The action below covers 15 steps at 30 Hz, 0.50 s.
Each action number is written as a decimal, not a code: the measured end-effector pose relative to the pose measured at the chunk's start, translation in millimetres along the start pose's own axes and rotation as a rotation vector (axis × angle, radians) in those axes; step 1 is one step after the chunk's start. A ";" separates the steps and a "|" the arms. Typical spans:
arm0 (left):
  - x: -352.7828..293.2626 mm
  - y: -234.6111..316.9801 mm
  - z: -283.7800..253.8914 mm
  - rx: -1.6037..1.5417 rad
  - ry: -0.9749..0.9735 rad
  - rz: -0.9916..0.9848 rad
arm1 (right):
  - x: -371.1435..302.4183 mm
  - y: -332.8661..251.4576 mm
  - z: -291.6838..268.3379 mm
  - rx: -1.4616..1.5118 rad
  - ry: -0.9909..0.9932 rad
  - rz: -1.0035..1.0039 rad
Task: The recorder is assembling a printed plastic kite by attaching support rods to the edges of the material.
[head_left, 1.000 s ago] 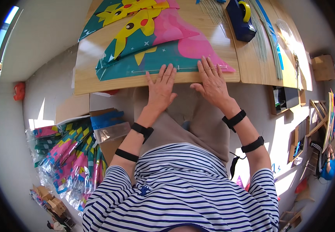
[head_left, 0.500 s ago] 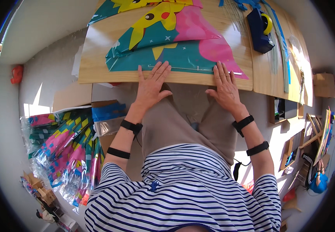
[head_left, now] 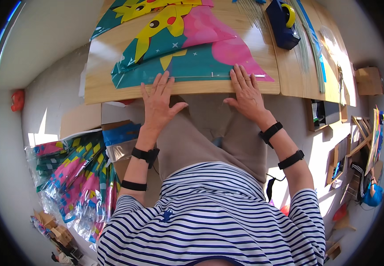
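A thin, glossy plastic sheet, teal and pink with a yellow cartoon figure, lies partly folded on the table. Along its near edge runs a slender white rod. My left hand rests flat on that edge, fingers stretched forward and thumb spread inward, fingertips by the rod's left part. Toward the rod's right end, my right hand presses down in the same way, palm down with fingers extended. Neither hand grips anything. What lies beneath the fingers is hidden.
A dark blue tape dispenser with yellow tape stands right of the sheet, near bundled thin rods. Another printed sheet lies at the far left of the wooden table. Wrapped printed pieces pile up at lower left, beside a cardboard box.
The whole view has shifted, so table and sheet appear further left. Both hands stay flat on the near edge, sliding slightly apart along the rod.
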State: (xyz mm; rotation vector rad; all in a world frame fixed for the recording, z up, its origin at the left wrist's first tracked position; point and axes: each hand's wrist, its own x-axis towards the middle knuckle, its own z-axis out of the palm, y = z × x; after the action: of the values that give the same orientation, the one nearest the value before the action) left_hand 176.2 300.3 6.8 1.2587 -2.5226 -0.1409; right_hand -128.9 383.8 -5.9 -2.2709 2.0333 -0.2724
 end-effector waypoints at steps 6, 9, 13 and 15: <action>20.9 65.3 30.0 -0.129 -0.059 0.123 | -0.3 2.6 -4.8 0.023 0.009 -0.058; 26.4 68.4 33.8 -0.080 -0.080 0.110 | -2.8 8.5 -4.2 0.046 0.028 -0.070; 26.7 70.1 29.6 -0.029 -0.097 0.115 | -11.7 22.3 1.5 0.086 0.057 -0.041; 27.9 71.9 28.6 -0.023 -0.114 0.108 | -20.6 34.9 -1.8 0.050 0.083 0.002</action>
State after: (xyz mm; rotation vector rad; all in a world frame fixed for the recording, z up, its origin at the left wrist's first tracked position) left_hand 96.5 320.3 2.6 1.1323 -2.6711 -0.2227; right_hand -165.5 400.3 -12.0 -2.2642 2.0430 -0.4189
